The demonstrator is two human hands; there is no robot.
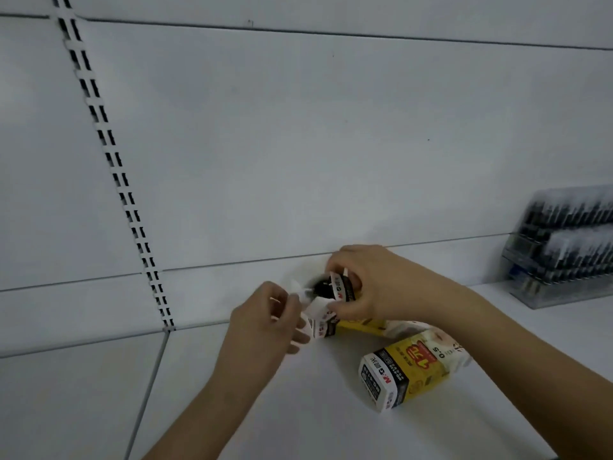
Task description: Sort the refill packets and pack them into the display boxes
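Both hands work at one opened packet (323, 322) held just above the white shelf (331, 426), close to the back panel (298, 144). Right hand (368, 287): fingers curled, pinching the packet's open top flap. Left hand (265, 323): fingers curled around a torn white flap on the packet's left side. A second, closed yellow-and-white packet (408, 370) lies on the shelf just right of the hands. A clear display box (560, 247) of dark refills stands well apart at far right
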